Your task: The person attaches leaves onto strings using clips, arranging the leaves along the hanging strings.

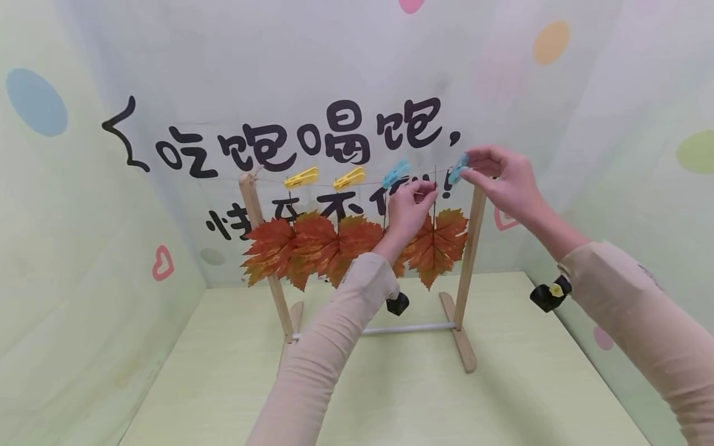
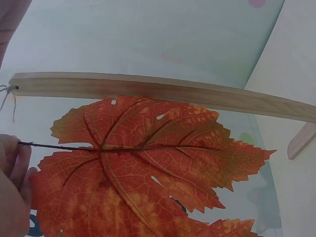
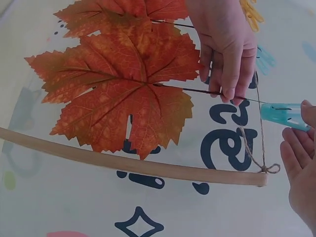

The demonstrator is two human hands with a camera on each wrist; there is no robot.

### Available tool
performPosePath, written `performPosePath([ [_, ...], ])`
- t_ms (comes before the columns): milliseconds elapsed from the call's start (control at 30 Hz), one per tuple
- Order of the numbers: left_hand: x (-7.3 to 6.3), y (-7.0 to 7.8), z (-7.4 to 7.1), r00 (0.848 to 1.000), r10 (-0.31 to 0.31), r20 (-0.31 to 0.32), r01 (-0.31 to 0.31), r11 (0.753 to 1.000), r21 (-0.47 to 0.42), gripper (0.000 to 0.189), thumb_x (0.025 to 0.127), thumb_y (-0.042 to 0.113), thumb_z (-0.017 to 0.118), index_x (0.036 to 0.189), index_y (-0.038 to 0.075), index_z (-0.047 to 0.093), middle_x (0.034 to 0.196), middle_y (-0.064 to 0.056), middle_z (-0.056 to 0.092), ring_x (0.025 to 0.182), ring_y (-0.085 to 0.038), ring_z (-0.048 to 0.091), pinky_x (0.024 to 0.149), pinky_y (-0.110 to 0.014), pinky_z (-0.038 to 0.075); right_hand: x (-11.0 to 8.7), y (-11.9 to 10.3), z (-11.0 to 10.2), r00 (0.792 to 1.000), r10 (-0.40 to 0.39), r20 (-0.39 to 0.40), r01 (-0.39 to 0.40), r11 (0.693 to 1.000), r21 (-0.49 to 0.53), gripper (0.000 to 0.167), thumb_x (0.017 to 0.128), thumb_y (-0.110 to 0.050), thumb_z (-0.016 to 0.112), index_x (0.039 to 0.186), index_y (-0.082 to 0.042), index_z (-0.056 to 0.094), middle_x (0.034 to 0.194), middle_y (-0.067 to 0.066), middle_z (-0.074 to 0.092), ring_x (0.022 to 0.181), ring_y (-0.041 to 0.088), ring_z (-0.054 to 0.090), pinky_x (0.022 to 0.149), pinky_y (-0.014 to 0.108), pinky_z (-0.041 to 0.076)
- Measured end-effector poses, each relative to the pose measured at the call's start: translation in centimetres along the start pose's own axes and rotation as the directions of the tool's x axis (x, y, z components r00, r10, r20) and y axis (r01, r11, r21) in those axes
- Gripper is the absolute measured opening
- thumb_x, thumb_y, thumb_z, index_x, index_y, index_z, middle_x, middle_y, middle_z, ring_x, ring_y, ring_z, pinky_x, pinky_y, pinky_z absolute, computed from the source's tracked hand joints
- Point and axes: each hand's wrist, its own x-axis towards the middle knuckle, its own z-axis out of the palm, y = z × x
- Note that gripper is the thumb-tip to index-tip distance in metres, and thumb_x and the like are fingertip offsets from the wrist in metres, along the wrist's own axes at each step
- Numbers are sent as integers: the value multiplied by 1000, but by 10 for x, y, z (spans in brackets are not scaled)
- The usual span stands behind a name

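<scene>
My left hand (image 1: 409, 207) pinches the thin dark stem of the rightmost orange-red maple leaf (image 1: 437, 244) between thumb and fingers, holding its upper end at the string (image 3: 262, 136). Close on the right, my right hand (image 1: 504, 179) grips a light-blue clothespin (image 3: 284, 114) between thumb and fingers. In the right wrist view, the clothespin's tip overlaps the string, beside the end of the stem. Another blue clothespin (image 1: 396, 174) sits on the string left of the leaf, partly above my left hand.
Two yellow clothespins (image 1: 301, 178) hold more leaves (image 1: 273, 248) on the string further left. The string runs between two wooden posts (image 1: 471, 254) with flat feet (image 1: 458, 334) on the pale table (image 1: 390, 396). A white rod (image 1: 409, 328) joins the posts low down. A printed backdrop (image 1: 268, 62) stands behind.
</scene>
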Motion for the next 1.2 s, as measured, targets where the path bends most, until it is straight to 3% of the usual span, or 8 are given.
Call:
performPosePath([
  [133, -1, -1, 1, 1000, 6, 0, -6, 1000, -14, 18, 85, 16, 64, 99, 6, 68, 91, -4, 68, 77, -11, 61, 67, -15, 48, 6, -1, 3, 998, 37, -43, -32, 993, 112, 30, 82, -3, 65, 109, 6, 57, 92, 0, 65, 81, 0, 60, 74, 13, 48],
  [367, -2, -4, -1, 1000, -1, 16, 2, 999, -41, 19, 86, 15, 63, 101, 5, 67, 93, -5, 68, 79, -12, 61, 69, -16, 49, 12, -3, 9, 993, 68, -96, -36, 952, 304, 26, 79, 4, 65, 105, 6, 59, 87, -5, 65, 82, 6, 61, 75, 15, 49],
  [800, -1, -3, 0, 1000, 2, 12, -2, 1000, -11, 19, 87, 16, 62, 101, 6, 67, 94, -4, 68, 79, -10, 60, 69, -15, 49, 19, 3, 16, 985, 94, -146, -34, 928, 371, 18, 78, 5, 66, 95, 3, 63, 81, -6, 66, 75, 6, 62, 70, 14, 49],
  [1200, -2, -1, -1, 1000, 5, -1, -5, 1000, -24, 18, 86, 14, 62, 101, 5, 68, 93, -4, 68, 79, -11, 61, 68, -15, 49, 21, 9, 17, 979, 172, -109, -108, 892, 440, 17, 78, 4, 67, 94, 5, 63, 79, -4, 66, 73, 5, 63, 70, 14, 50],
])
